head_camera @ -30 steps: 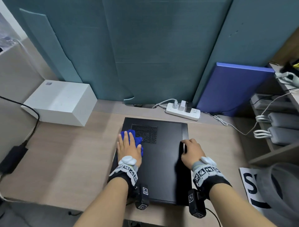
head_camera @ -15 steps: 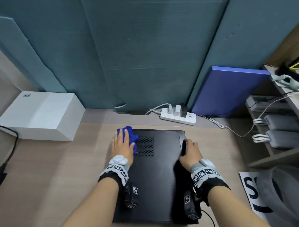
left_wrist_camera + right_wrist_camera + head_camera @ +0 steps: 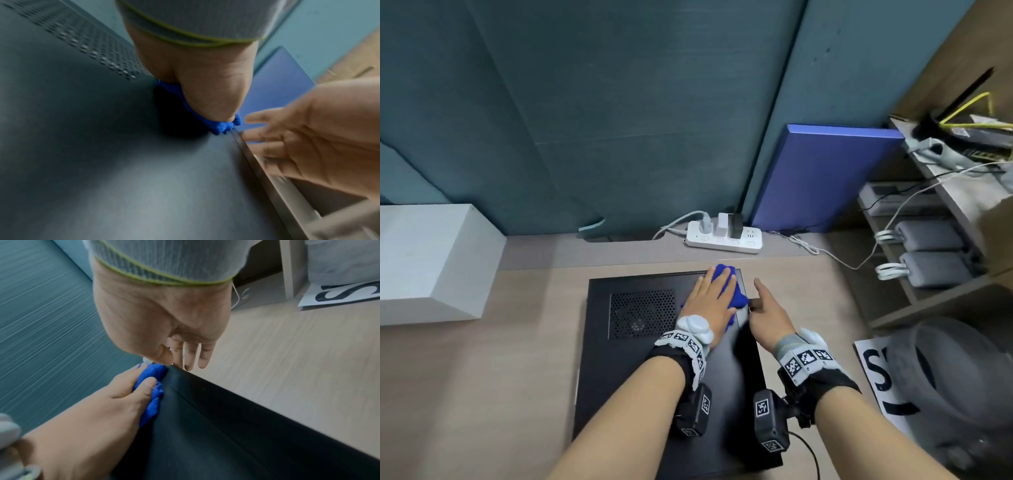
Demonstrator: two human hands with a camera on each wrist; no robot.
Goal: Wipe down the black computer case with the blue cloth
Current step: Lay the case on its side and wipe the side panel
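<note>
The black computer case [image 3: 654, 370] lies flat on the wooden table, its vent grille [image 3: 642, 313] toward the far left. My left hand [image 3: 714, 298] lies flat with straight fingers on the bunched blue cloth [image 3: 736, 294], pressing it onto the case's far right corner. The cloth [image 3: 222, 126] shows under the palm in the left wrist view and beside my fingers [image 3: 152, 386] in the right wrist view. My right hand [image 3: 768, 308] is open at the case's right edge [image 3: 226, 391], fingers straight and pointing down along the side.
A white power strip [image 3: 724, 236] with plugs lies behind the case. A white box [image 3: 431, 260] stands at the left. A blue board [image 3: 822, 178] leans on the wall. Shelves with grey adapters [image 3: 928, 253] and a grey bin [image 3: 959, 394] stand at the right.
My left hand has swept the cloth from the case's far left corner across to its far right corner. My right hand has let go of the right edge and opened.
</note>
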